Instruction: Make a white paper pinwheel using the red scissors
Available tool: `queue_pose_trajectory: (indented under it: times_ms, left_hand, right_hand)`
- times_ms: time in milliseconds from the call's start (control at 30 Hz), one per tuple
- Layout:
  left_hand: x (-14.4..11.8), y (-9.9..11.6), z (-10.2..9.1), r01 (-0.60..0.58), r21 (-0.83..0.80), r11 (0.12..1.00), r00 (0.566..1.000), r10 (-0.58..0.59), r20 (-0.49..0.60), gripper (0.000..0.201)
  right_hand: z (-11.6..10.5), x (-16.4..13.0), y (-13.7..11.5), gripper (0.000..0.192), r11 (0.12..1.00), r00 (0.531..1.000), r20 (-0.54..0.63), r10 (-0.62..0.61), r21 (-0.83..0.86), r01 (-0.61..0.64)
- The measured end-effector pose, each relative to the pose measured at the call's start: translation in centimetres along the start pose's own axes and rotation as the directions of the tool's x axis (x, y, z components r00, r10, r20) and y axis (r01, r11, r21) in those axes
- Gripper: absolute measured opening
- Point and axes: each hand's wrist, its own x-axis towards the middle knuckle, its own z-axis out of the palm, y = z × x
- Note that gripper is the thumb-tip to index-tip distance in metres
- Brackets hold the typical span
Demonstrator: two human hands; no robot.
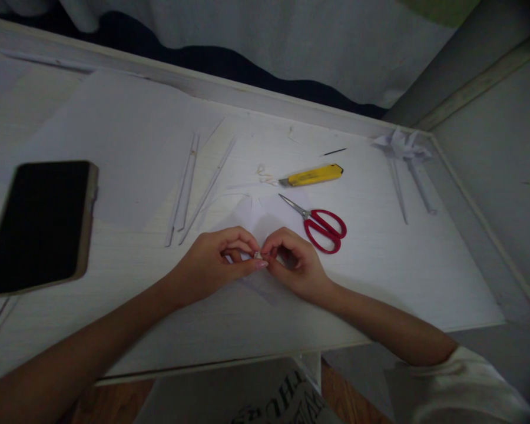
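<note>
My left hand (pixel 223 256) and my right hand (pixel 295 262) meet fingertip to fingertip over the front middle of the table. Between them they pinch a small whitish piece (pixel 258 255); the fingers cover most of it, and its kind does not show. Just right of my right hand lie scissors (pixel 322 228) with red handles, blades slightly apart and pointing up-left. Beyond them is a yellow utility knife (pixel 313 175) with its tip toward the left. White paper (pixel 276 212) lies flat beneath and behind my hands.
Narrow folded paper strips (pixel 188 188) lie left of centre, near a large paper sheet (pixel 119 135). A dark-screened tablet (pixel 37 227) rests at the left. A paper flower (pixel 404 147) is at the far right. Twisted string (pixel 265 174) and a thin black stick (pixel 334 152) lie near the knife.
</note>
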Motion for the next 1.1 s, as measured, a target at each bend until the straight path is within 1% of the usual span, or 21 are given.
queue_pose_trajectory:
  times_ms: [133, 300, 367, 433, 467, 533, 567, 600, 667, 767, 833, 900, 967, 1100]
  left_hand:
    - [0.0, -0.1, 0.0, 0.013, -0.036, 0.999, 1.000, -0.013, 0.015, 0.019]
    - [0.0, -0.3, 0.1, 0.028, -0.082, 0.996, 0.999, -0.026, 0.022, 0.020]
    - [0.0, -0.3, 0.0, 0.040, -0.077, 0.996, 0.999, -0.038, 0.031, 0.023]
    - [0.1, -0.3, -0.1, 0.051, -0.060, 0.997, 0.998, -0.049, 0.044, 0.025]
    - [0.1, -0.1, -0.2, 0.057, -0.051, 0.997, 0.997, -0.054, 0.053, 0.024]
    - [0.1, 0.2, -0.4, 0.072, -0.029, 0.997, 0.994, -0.069, 0.084, 0.023]
    - [0.1, 0.3, -0.5, 0.084, -0.019, 0.996, 0.991, -0.082, 0.105, 0.022]
    - [0.2, 0.5, -0.6, 0.099, -0.012, 0.995, 0.987, -0.096, 0.125, 0.021]
    - [0.2, 0.8, -0.8, 0.128, -0.002, 0.992, 0.980, -0.126, 0.153, 0.021]
    - [0.2, 1.1, -1.0, 0.162, -0.006, 0.987, 0.972, -0.158, 0.173, 0.018]
    - [0.3, 1.2, -1.1, 0.182, -0.003, 0.983, 0.964, -0.177, 0.200, 0.016]
    - [0.4, 1.3, -1.2, 0.202, -0.007, 0.979, 0.953, -0.195, 0.233, 0.014]
    - [0.4, 1.4, -1.4, 0.221, -0.015, 0.975, 0.943, -0.210, 0.258, 0.012]
    - [0.4, 1.2, -1.5, 0.246, -0.040, 0.968, 0.931, -0.224, 0.289, 0.011]
  right_hand:
    - [0.1, -0.1, 0.0, 0.013, 1.000, 1.000, 0.000, -0.006, -0.001, 0.006]
    - [0.0, -0.1, -0.4, 0.010, 0.999, 1.000, -0.003, -0.019, -0.041, 0.019]
    - [-0.7, 0.2, -0.4, 0.009, 0.995, 0.999, -0.023, -0.035, -0.092, 0.032]
    - [-2.1, 0.7, -0.4, 0.011, 0.981, 0.997, -0.053, -0.057, -0.189, 0.046]
    - [-3.0, 1.0, -0.4, 0.013, 0.969, 0.997, -0.040, -0.070, -0.240, 0.058]
    - [-4.9, 1.6, -0.3, 0.023, 0.934, 0.991, 0.078, -0.105, -0.334, 0.125]
    - [-5.8, 1.8, -0.3, 0.031, 0.908, 0.979, 0.169, -0.115, -0.383, 0.173]
    - [-6.6, 2.0, -0.3, 0.038, 0.873, 0.953, 0.272, -0.133, -0.424, 0.242]
    - [-7.6, 2.2, -0.4, 0.051, 0.810, 0.896, 0.433, -0.100, -0.487, 0.326]
    - [-7.9, 2.0, -0.5, 0.059, 0.765, 0.816, 0.575, -0.056, -0.500, 0.405]
    - [-7.7, 1.9, -0.7, 0.060, 0.754, 0.774, 0.632, -0.026, -0.496, 0.430]
    - [-7.4, 1.8, -0.9, 0.055, 0.739, 0.749, 0.662, 0.013, -0.511, 0.439]
    - [-7.3, 1.8, -1.0, 0.047, 0.716, 0.747, 0.663, 0.047, -0.543, 0.438]
    - [-7.2, 1.9, -0.9, 0.037, 0.682, 0.757, 0.652, 0.046, -0.574, 0.453]
